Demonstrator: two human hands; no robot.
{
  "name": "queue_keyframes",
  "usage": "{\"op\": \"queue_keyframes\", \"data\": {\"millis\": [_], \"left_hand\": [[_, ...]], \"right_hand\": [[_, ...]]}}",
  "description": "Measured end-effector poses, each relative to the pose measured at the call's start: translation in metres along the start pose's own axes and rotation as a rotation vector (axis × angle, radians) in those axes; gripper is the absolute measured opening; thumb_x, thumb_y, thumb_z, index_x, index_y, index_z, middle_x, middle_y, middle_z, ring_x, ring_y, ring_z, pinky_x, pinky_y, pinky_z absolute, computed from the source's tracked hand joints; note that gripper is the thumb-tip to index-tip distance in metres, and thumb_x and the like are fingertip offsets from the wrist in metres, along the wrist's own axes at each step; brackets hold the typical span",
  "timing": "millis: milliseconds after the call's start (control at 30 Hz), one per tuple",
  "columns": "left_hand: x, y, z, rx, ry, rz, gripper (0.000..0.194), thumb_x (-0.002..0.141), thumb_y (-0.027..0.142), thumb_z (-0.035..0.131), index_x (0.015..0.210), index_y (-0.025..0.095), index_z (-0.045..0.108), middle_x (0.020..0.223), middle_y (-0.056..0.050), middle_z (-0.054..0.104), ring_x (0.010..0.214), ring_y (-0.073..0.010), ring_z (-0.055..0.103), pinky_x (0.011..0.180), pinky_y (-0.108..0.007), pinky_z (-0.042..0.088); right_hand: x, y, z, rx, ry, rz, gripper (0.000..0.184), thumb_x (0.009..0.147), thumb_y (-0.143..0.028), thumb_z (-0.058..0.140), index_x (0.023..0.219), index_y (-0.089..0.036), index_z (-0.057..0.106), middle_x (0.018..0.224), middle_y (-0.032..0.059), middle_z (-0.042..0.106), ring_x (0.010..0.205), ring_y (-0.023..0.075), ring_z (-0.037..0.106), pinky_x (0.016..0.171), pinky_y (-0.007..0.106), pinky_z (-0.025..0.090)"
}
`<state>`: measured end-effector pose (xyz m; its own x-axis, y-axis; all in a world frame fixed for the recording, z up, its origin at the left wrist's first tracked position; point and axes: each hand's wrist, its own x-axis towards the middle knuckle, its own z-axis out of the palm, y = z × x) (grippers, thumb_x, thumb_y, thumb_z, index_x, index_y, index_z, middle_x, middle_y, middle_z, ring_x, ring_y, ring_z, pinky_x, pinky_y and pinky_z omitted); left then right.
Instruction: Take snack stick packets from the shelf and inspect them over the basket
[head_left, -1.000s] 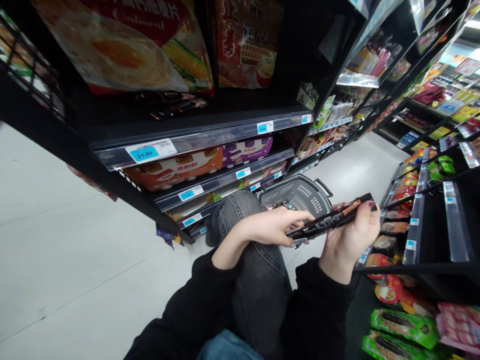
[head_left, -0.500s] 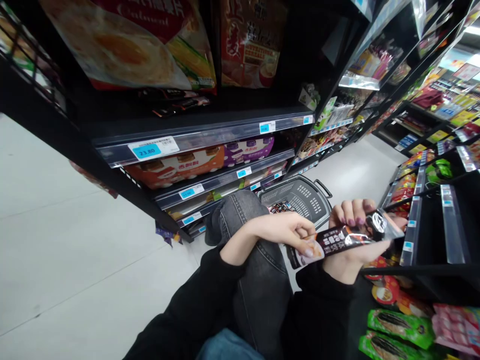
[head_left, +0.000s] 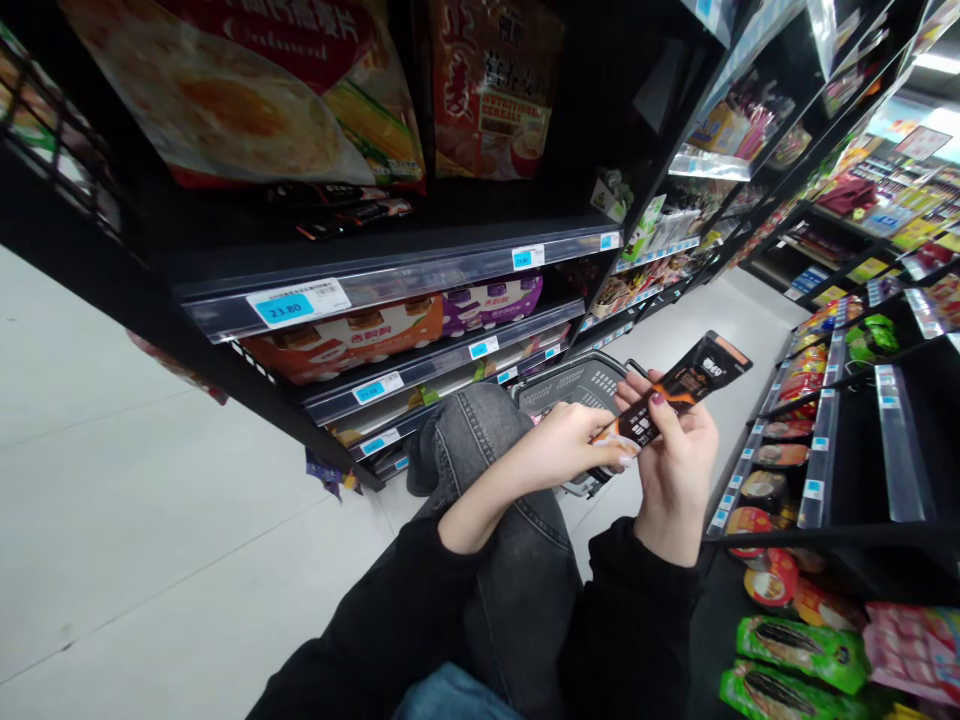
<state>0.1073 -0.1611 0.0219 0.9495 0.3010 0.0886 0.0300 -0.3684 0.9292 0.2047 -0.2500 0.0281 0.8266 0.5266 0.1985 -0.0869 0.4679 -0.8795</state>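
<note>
A slim black and orange drink-mix sachet [head_left: 699, 372] with pale printing lies slantwise between my two hands, above the floor in front of my knee. My left hand [head_left: 568, 440] pinches its lower end, where a cup picture shows. Around its middle, my right hand [head_left: 681, 455] holds it with the thumb on top and the fingers beneath. Behind my hands a grey plastic basket [head_left: 559, 382] stands on the floor, partly hidden by them and my knee. More dark sachets [head_left: 364, 212] lie on the shelf at the upper left.
A black shelf unit [head_left: 420, 262] with price labels rises at the left, holding an oatmeal bag [head_left: 247, 100] and a cereal bag [head_left: 491, 95]. Boxed drink packs [head_left: 360, 335] sit one level lower. Another shelf unit [head_left: 825, 535] with green snack bags [head_left: 802, 650] stands close on my right.
My right hand has turned palm up, with the thumb now across the sachet. The sachet's far end has swung upward and left, and both hands have shifted slightly.
</note>
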Motion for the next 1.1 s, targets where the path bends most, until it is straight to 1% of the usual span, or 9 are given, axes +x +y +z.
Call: {"op": "queue_keyframes", "data": {"millis": [133,367,433,533,600,667,800,967,1100], "left_hand": [[-0.002,0.003,-0.005,0.05,-0.126,0.034,0.029,0.074,0.033,0.068,0.064,0.012,0.051,0.058,0.005,0.045,0.056,-0.0066,0.038,0.052,-0.02,0.024],[-0.006,0.008,-0.01,0.126,-0.126,0.02,0.034,0.073,0.032,0.069,0.058,0.012,0.045,0.052,0.005,0.041,0.052,-0.0055,0.037,0.049,-0.019,0.023],[-0.006,0.007,-0.009,0.06,-0.18,0.018,0.029,0.076,0.031,0.065,0.061,0.013,0.048,0.055,0.004,0.048,0.053,-0.0061,0.042,0.05,-0.018,0.029],[-0.005,0.004,-0.003,-0.231,-0.306,-0.069,0.02,0.081,0.031,0.06,0.073,0.012,0.055,0.063,0.0,0.06,0.055,-0.0095,0.054,0.055,-0.02,0.042],[-0.004,0.001,0.001,-0.425,-0.345,-0.143,0.023,0.079,0.034,0.063,0.078,0.011,0.058,0.064,-0.003,0.062,0.055,-0.0118,0.058,0.054,-0.023,0.046],[-0.003,-0.001,0.004,-0.522,-0.346,-0.183,0.026,0.075,0.034,0.069,0.078,0.01,0.06,0.063,-0.003,0.063,0.055,-0.0129,0.06,0.054,-0.024,0.049],[-0.001,-0.005,0.003,-0.567,-0.354,-0.201,0.029,0.072,0.035,0.073,0.076,0.008,0.063,0.062,-0.004,0.063,0.056,-0.0138,0.062,0.055,-0.025,0.051],[0.002,-0.007,0.007,-0.599,-0.346,-0.149,0.046,0.074,0.051,0.067,0.077,0.006,0.06,0.069,-0.008,0.065,0.055,-0.015,0.062,0.052,-0.026,0.05],[0.001,-0.004,0.008,-0.632,-0.323,-0.16,0.049,0.071,0.054,0.068,0.074,0.007,0.057,0.069,-0.008,0.063,0.056,-0.0146,0.061,0.05,-0.024,0.048]], "right_hand": [[0.001,-0.002,-0.001,0.026,0.125,-0.071,0.039,0.06,-0.033,0.082,0.085,-0.012,0.061,0.08,0.0073,0.07,0.071,0.0194,0.068,0.07,0.037,0.057],[0.0,0.003,0.008,0.048,0.221,-0.11,0.037,0.075,-0.046,0.069,0.088,-0.013,0.06,0.083,0.005,0.068,0.071,0.0131,0.066,0.067,0.028,0.055],[-0.001,0.005,0.011,0.03,0.214,-0.098,0.036,0.078,-0.046,0.065,0.091,-0.013,0.059,0.085,0.0057,0.068,0.073,0.0132,0.066,0.069,0.028,0.056],[-0.002,0.005,0.013,-0.003,0.202,-0.063,0.037,0.079,-0.046,0.064,0.094,-0.013,0.059,0.089,0.0071,0.068,0.079,0.0149,0.067,0.076,0.031,0.055],[-0.003,0.004,0.012,-0.007,0.182,-0.041,0.037,0.08,-0.046,0.063,0.095,-0.013,0.059,0.091,0.0077,0.068,0.083,0.016,0.067,0.081,0.033,0.055],[-0.002,0.004,0.011,0.018,0.149,-0.023,0.036,0.081,-0.046,0.062,0.095,-0.013,0.059,0.092,0.0079,0.068,0.087,0.0166,0.067,0.083,0.034,0.054],[0.0,0.004,0.008,0.096,0.081,0.005,0.034,0.076,-0.039,0.069,0.098,-0.015,0.06,0.094,0.0062,0.067,0.086,0.0156,0.066,0.084,0.035,0.054],[0.001,0.003,0.007,0.103,0.114,0.004,0.028,0.074,-0.031,0.071,0.095,-0.014,0.062,0.092,0.0046,0.068,0.082,0.0136,0.066,0.082,0.032,0.054],[0.001,0.003,0.007,0.127,0.098,-0.002,0.023,0.076,-0.028,0.07,0.092,-0.014,0.063,0.089,0.0046,0.069,0.081,0.0128,0.066,0.079,0.03,0.054]]}}
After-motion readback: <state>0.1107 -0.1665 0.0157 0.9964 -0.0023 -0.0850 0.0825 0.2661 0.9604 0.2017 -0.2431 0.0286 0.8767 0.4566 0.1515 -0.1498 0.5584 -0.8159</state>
